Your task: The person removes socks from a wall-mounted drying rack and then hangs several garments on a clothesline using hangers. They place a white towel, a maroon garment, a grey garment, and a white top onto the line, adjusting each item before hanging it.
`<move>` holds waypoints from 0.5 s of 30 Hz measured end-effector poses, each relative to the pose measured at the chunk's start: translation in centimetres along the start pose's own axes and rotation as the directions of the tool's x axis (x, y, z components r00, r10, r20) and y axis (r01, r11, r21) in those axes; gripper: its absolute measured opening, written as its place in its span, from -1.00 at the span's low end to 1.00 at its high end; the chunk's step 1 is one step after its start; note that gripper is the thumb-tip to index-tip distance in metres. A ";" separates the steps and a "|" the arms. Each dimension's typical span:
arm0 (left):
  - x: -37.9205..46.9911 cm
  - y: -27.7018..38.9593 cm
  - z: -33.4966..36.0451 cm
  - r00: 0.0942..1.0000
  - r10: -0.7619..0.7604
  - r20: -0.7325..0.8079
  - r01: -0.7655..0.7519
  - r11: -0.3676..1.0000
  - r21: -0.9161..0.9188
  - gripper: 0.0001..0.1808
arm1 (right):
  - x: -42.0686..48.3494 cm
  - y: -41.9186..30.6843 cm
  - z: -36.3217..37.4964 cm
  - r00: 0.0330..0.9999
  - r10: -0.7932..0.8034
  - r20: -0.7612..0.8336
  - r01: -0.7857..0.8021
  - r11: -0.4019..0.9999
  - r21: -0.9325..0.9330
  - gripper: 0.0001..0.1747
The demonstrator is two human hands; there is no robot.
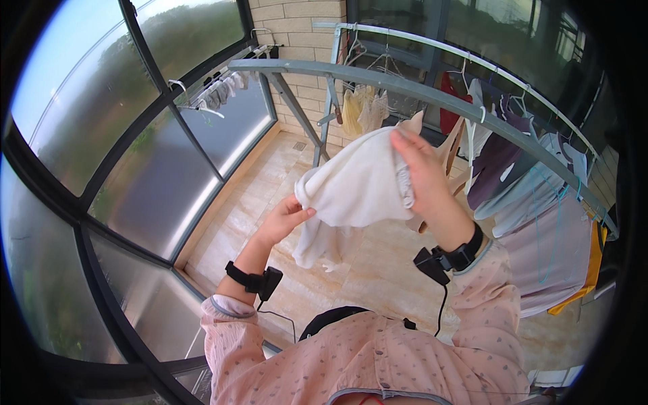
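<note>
A white cloth garment with a ruffled edge is stretched between my two hands, in front of my chest. My left hand pinches its lower left edge between thumb and fingers. On the upper right, my right hand grips the cloth near the ruffle, and part of its fingers is hidden by fabric. A loose fold of the garment hangs below my left hand. Past my right hand, a beige garment hangs by the metal rack. A black strapped device sits on each of my wrists.
A grey metal drying rack curves across ahead and to the right. Shirts and a lilac sheet hang there. Socks hang on a rack by the windows. Tall framed windows line the left side above the tiled floor.
</note>
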State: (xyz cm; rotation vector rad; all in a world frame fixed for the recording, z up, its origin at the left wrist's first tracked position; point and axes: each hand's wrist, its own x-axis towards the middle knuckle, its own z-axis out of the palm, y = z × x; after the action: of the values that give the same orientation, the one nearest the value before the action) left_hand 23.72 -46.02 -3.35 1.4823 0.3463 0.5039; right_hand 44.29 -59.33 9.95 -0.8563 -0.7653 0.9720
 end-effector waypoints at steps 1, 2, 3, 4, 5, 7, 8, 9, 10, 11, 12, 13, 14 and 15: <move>0.1 -0.2 0.2 0.997 0.040 -0.061 -0.044 0.996 -0.077 -0.60 | 0.1 0.2 0.3 0.999 0.012 0.049 -0.012 1.000 0.004 -0.75; 0.1 -0.5 0.4 0.986 0.078 -0.146 -0.102 0.982 -0.162 -0.61 | 0.0 0.4 0.5 0.996 0.026 0.088 -0.027 1.000 0.001 -0.75; 0.2 -0.8 0.5 0.970 0.108 -0.219 -0.162 0.956 -0.245 -0.63 | 0.0 0.7 0.6 0.995 0.024 0.096 -0.023 1.000 -0.017 -0.75; 0.3 -1.0 0.3 0.951 0.136 -0.277 -0.202 0.954 -0.223 -0.63 | 0.0 0.9 0.7 0.995 0.027 0.094 -0.023 0.999 -0.041 -0.75; 0.4 -1.2 0.2 0.942 0.105 -0.320 -0.178 0.962 -0.206 -0.64 | 0.0 1.0 0.7 0.996 0.034 0.085 -0.028 0.997 -0.067 -0.75; 0.5 -1.5 -0.2 0.921 0.037 -0.387 -0.118 0.975 -0.188 -0.66 | 0.1 1.3 0.5 0.996 0.039 0.081 -0.034 0.998 -0.052 -0.74; 0.6 -1.6 -0.2 0.932 0.019 -0.362 -0.093 0.977 -0.190 -0.66 | 0.0 1.3 0.4 0.996 0.042 0.074 -0.039 0.998 -0.049 -0.74; 0.6 -1.6 -0.2 0.941 -0.002 -0.337 -0.066 0.979 -0.191 -0.67 | 0.0 1.3 0.3 0.997 0.048 0.066 -0.045 0.998 -0.045 -0.74; 0.6 -1.6 0.0 0.947 -0.014 -0.320 -0.058 0.975 -0.214 -0.67 | -0.1 1.2 0.2 0.996 0.049 0.080 -0.046 0.998 -0.048 -0.74; 0.7 -1.6 0.4 0.964 0.024 -0.266 -0.082 0.974 -0.210 -0.68 | -0.2 1.1 0.2 0.994 0.053 0.094 -0.049 0.998 -0.049 -0.74; 1.0 -1.6 1.1 0.973 0.071 -0.219 -0.122 0.965 -0.232 -0.68 | -0.3 1.0 0.2 0.992 0.059 0.115 -0.055 0.998 -0.042 -0.74; 1.1 -1.4 1.8 0.981 0.103 -0.163 -0.147 0.946 -0.289 -0.68 | -0.4 0.8 0.3 0.992 0.051 0.112 -0.045 0.997 -0.056 -0.75; 1.1 -1.0 2.1 0.983 0.116 -0.143 -0.136 0.982 -0.135 -0.68 | -0.4 0.6 0.3 0.992 0.044 0.117 -0.037 0.997 -0.064 -0.75; 1.2 -0.5 2.4 0.988 0.111 -0.110 -0.113 0.994 -0.010 -0.69 | -0.4 0.5 0.4 0.992 0.036 0.122 -0.028 0.997 -0.072 -0.75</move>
State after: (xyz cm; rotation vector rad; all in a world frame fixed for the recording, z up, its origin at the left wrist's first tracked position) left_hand 26.03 -47.40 -3.54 1.4672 0.3450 0.6783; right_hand 43.64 -59.50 9.62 -0.8777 -0.8984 1.0387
